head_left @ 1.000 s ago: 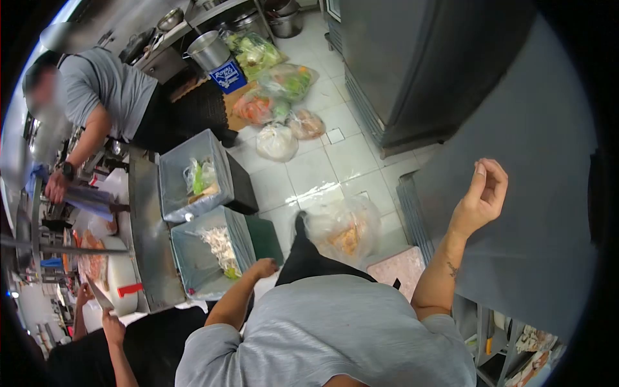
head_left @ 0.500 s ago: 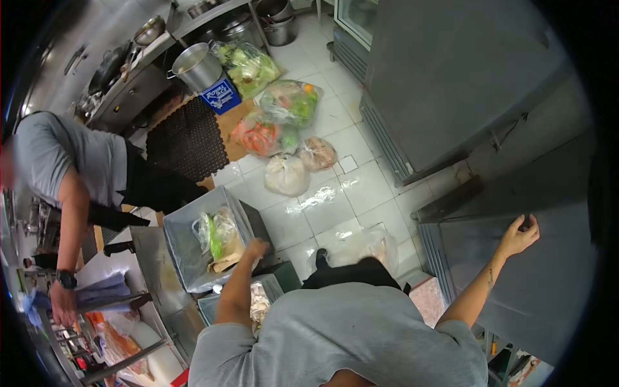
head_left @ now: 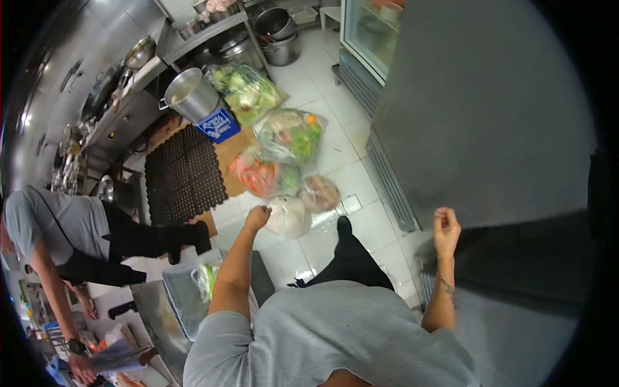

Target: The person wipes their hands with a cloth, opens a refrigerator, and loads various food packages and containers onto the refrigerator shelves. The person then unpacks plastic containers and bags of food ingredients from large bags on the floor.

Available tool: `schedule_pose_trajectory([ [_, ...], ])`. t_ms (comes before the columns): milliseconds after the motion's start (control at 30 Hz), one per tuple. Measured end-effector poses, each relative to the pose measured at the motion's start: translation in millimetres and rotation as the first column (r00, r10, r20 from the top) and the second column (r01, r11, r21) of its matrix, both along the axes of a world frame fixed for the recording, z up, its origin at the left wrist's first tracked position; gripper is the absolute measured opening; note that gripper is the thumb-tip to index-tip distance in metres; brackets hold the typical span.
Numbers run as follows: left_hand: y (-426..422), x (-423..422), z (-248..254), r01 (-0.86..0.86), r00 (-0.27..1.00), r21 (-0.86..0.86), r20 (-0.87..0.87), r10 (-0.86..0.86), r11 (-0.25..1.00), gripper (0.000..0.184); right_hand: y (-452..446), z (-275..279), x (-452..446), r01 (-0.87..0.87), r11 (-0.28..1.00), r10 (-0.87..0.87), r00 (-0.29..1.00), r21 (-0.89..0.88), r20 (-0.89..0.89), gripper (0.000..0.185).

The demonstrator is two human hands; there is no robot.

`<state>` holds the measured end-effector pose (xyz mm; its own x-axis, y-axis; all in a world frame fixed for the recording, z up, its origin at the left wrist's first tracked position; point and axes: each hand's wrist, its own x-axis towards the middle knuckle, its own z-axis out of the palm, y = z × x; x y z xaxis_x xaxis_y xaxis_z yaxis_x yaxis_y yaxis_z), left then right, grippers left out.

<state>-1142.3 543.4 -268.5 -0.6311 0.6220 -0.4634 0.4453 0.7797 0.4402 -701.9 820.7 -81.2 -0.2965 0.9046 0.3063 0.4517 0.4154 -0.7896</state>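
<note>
My left hand (head_left: 259, 218) is out in front of me with its fingers curled in and nothing visible in them. In the picture it overlaps the edge of a whitish plastic bag (head_left: 288, 217) on the floor, but I cannot see it touching the bag. To my right, my right hand (head_left: 446, 231) is raised near the grey fridge door, its fingers loosely bent with a gap and nothing in it. Beyond the white bag lie a bag of brownish food (head_left: 319, 194), a bag with orange-red vegetables (head_left: 258, 175), and a bag of mixed vegetables (head_left: 291, 134).
A large pot (head_left: 191, 95) stands on a blue crate (head_left: 219, 124), beside bagged leafy greens (head_left: 248, 97). A black perforated mat (head_left: 184, 171) lies on the floor. Left are a grey bin (head_left: 178, 284) and a bent-over co-worker (head_left: 71, 226). A tall grey fridge (head_left: 483, 122) borders the right.
I have moved forward, nearer the floor bags, and the grey bin has slid back beside me. My left hand has left the bin's edge; my right hand has come inward.
</note>
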Motion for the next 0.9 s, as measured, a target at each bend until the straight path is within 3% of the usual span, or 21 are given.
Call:
schedule_pose_trajectory([
  [33,5.3,-12.9,-2.9,-0.005,1.000,-0.013,0.004,0.005,1.000,0.041,15.9,-1.2,-27.7,-0.051,0.997,0.049,0.998,-0.057,-0.037,0.006],
  [133,20.5,-53.5,-3.9,-0.250,0.950,-0.056,0.178,0.256,0.967,0.040,67.0,1.3,-100.5,-0.187,0.978,0.187,0.982,-0.095,-0.008,0.006],
  [300,49.0,-76.6,6.8,-0.679,0.631,-0.129,0.400,0.665,0.722,0.036,145.9,33.9,-208.9,-0.442,0.894,0.446,0.894,-0.076,0.045,0.006],
  [433,56.6,-66.9,-25.9,-0.806,0.468,-0.088,0.510,0.722,0.585,0.031,197.4,49.4,-289.5,-0.536,0.840,0.542,0.836,-0.085,0.085,0.008],
  [533,63.8,-59.6,-50.2,-0.844,0.356,-0.169,0.533,0.767,0.509,0.029,242.8,38.0,-331.5,-0.583,0.810,0.586,0.804,-0.056,0.100,0.009],
  [667,92.8,-65.5,-83.8,-0.885,0.221,-0.218,0.582,0.782,0.412,0.028,275.7,14.6,-337.9,-0.427,0.886,0.434,0.901,-0.181,-0.001,0.009],
  [767,132.8,-90.1,-115.1,-0.898,0.143,-0.245,0.626,0.767,0.367,0.028,281.8,-12.9,-360.2,-0.291,0.951,0.302,0.948,-0.108,0.100,0.007],
  [833,162.3,-115.3,-148.6,-0.922,0.074,-0.254,0.627,0.775,0.293,0.026,290.0,-48.9,-391.9,-0.257,0.952,0.270,0.961,-0.169,0.062,0.006],
  [900,184.9,-143.6,-208.7,-0.945,0.046,-0.206,0.684,0.728,0.254,0.028,301.8,-81.3,-436.5,-0.431,0.897,0.442,0.884,-0.101,0.153,0.005],
])
